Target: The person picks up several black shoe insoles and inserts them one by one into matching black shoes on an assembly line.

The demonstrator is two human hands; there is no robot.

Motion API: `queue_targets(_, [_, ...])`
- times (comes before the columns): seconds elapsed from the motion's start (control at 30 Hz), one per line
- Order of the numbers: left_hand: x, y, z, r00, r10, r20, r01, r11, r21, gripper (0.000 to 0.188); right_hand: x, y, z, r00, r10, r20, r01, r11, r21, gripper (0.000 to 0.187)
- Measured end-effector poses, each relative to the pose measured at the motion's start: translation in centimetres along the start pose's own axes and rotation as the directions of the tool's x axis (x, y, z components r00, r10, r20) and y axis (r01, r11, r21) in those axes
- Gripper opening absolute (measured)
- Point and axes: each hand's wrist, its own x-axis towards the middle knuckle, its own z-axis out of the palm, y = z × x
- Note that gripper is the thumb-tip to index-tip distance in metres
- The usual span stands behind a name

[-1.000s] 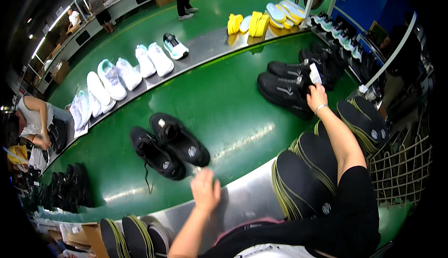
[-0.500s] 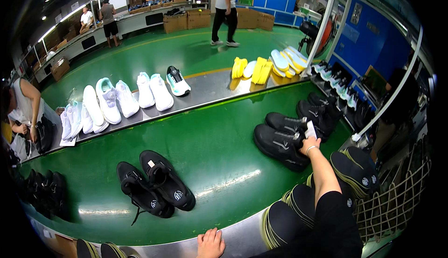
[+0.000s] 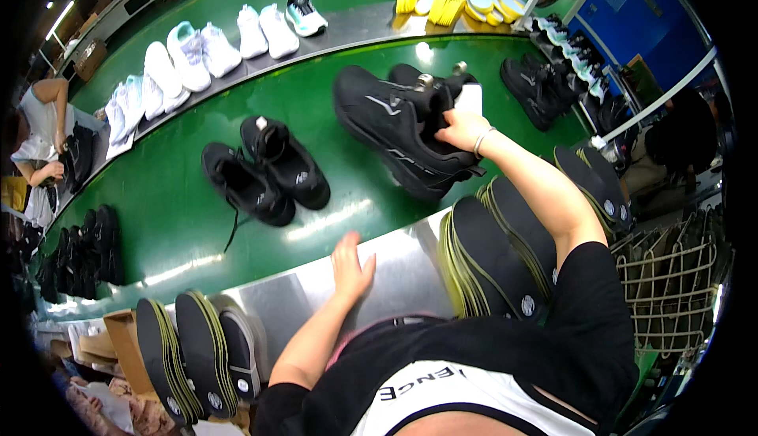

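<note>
In the head view, the action came from the right! The pair of black shoes (image 3: 387,124) had swung from the right of the frame into its upper middle, tilted and slightly blurred, away from the other black shoes (image 3: 530,93) at upper right. That suggested the handling had gone from taking hold to shifting the pair; whether the soles touched the green bench (image 3: 166,191), I couldn't tell.

And the right hand (image 3: 464,130) was right there, its fingers curled in at the shoe openings, closed on the pair, partly hidden, with a white slip (image 3: 472,100) just above. The shoes reached up and left from those fingers.

Down at lower middle, the left hand (image 3: 351,270) hung over the metal ledge (image 3: 403,270), fingers loosely spread, nothing in them, below the laced black pair (image 3: 298,169) at centre-left.
</note>
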Motion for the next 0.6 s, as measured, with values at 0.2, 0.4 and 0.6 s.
queue_targets(0.2, [1.5, 9.3, -6.7, 0.959, -0.285, -0.005, 0.189, 0.648, -0.738, 0.099, -10.4, -8.2, 4.4, 0.97, -0.244, -0.024, 0.241, 0.966, -0.091, 0.024])
queue_targets(0.4, [-4.4, 6.5, -7.7, 0.929, -0.37, 0.035, 0.293, 0.672, -0.68, 0.088, -19.5, -12.4, 10.2, 0.965, -0.25, -0.076, 0.247, 0.968, -0.044, 0.03])
queue_targets(0.6, [-7.8, 4.9, -8.3, 0.837, -0.532, 0.128, 0.428, 0.492, -0.758, 0.079, -23.2, -12.1, 13.1, 0.944, -0.324, 0.07, 0.311, 0.939, 0.146, 0.026])
